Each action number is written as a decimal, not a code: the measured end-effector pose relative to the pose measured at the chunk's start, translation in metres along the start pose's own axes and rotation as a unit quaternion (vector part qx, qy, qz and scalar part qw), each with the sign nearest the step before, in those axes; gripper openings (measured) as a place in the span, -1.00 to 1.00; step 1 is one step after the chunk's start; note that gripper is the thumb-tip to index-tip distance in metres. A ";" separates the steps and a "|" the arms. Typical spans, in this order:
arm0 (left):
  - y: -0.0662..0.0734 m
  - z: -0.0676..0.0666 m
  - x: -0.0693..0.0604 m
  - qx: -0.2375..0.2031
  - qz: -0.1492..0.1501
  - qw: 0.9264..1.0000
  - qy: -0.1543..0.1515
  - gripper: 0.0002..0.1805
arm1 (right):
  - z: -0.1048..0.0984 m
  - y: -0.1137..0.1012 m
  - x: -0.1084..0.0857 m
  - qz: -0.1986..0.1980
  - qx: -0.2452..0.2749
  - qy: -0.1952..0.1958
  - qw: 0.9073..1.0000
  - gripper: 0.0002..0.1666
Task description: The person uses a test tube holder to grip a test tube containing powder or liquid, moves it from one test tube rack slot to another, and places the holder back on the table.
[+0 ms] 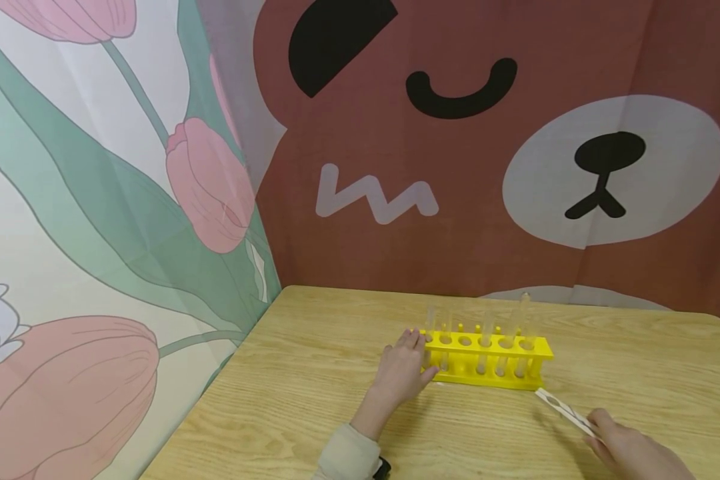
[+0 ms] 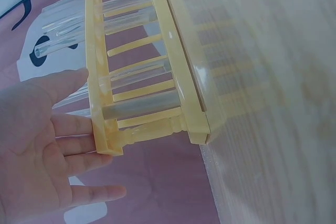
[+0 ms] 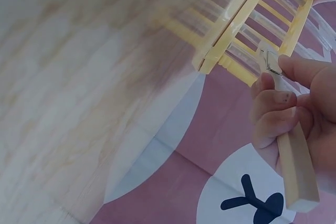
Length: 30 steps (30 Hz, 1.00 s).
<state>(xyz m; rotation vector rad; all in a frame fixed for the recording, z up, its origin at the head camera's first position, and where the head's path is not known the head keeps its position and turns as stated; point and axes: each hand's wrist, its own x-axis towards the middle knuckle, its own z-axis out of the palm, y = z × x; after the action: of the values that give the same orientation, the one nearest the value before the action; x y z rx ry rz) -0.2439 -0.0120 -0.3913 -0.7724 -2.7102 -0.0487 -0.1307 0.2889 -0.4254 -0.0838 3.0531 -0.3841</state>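
Note:
A yellow test tube rack (image 1: 489,383) stands on the table, with several clear test tubes (image 1: 486,327) upright in its holes. At the rack's left end, my left hand (image 1: 399,370) touches the upper plate. The left wrist view shows that hand's palm, with fingers (image 2: 79,144) mostly straight and their tips against the plate's edge. My right hand (image 1: 630,447) grips a wooden test tube clamp (image 1: 564,411). The clamp's tip points toward the rack's front right corner, apart from it in the head view. Thumb and curled fingers wrap the clamp (image 3: 296,166) in the right wrist view.
The wood-grain table (image 1: 264,400) extends around the rack. Behind it hangs a cloth with a brown bear's face (image 1: 456,253). A cloth with pink tulips (image 1: 210,187) hangs on the left. A dark wristband (image 1: 382,468) shows at the left sleeve.

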 end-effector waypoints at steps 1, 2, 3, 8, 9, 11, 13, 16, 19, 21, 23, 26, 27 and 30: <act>0.000 0.000 0.000 0.000 0.000 1.000 0.000 -0.35 | 0.000 0.000 0.000 0.001 0.001 -0.002 1.000 -0.74; 0.000 0.000 0.000 0.000 0.000 1.000 0.000 -0.35 | -0.001 -0.001 0.000 0.003 0.003 -0.005 1.000 -0.74; 0.000 0.000 0.000 0.000 0.000 1.000 0.000 -0.35 | -0.001 -0.002 0.000 0.004 0.004 -0.007 1.000 -0.73; 0.000 0.000 -0.001 -0.003 -0.001 1.000 -0.003 -0.35 | -0.003 -0.004 -0.001 0.005 0.008 -0.005 1.000 -0.74; 0.000 0.000 -0.001 -0.003 -0.002 1.000 -0.003 -0.35 | -0.003 -0.004 -0.001 0.004 0.009 -0.002 1.000 -0.74; 0.000 0.000 -0.001 -0.004 -0.002 1.000 -0.004 -0.35 | -0.003 -0.005 -0.002 -0.001 0.006 0.007 1.000 -0.76; 0.000 -0.001 -0.001 -0.003 -0.002 1.000 -0.004 -0.35 | -0.003 -0.005 -0.002 -0.005 0.004 0.016 1.000 -0.76; 0.000 -0.001 -0.001 -0.001 0.000 1.000 -0.003 -0.35 | -0.003 -0.005 -0.002 -0.010 0.002 0.026 1.000 -0.77; 0.000 -0.001 -0.001 0.002 0.001 1.000 0.002 -0.35 | -0.003 -0.005 -0.003 -0.017 -0.006 0.039 0.999 -0.77; 0.000 0.000 -0.001 0.004 0.002 1.000 0.004 -0.35 | -0.002 -0.005 -0.004 -0.024 -0.013 0.049 0.998 -0.77; 0.000 0.000 -0.001 0.006 0.002 1.000 0.006 -0.36 | -0.002 -0.005 -0.005 -0.029 -0.015 0.054 0.998 -0.77; 0.000 0.000 -0.001 0.009 0.003 1.000 0.007 -0.36 | -0.002 -0.005 -0.005 -0.034 -0.016 0.057 0.998 -0.76; 0.000 0.000 -0.001 0.009 0.004 1.000 0.008 -0.36 | -0.002 -0.006 -0.005 -0.035 -0.015 0.057 0.998 -0.76; 0.000 0.000 -0.001 0.009 0.004 1.000 0.008 -0.36 | -0.002 -0.006 -0.006 -0.036 -0.015 0.061 0.997 -0.76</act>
<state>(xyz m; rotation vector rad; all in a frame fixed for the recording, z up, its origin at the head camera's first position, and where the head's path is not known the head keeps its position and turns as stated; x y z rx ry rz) -0.2426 -0.0124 -0.3918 -0.7742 -2.6882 -0.0280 -0.1245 0.2838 -0.4211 -0.1774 3.1840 -0.3615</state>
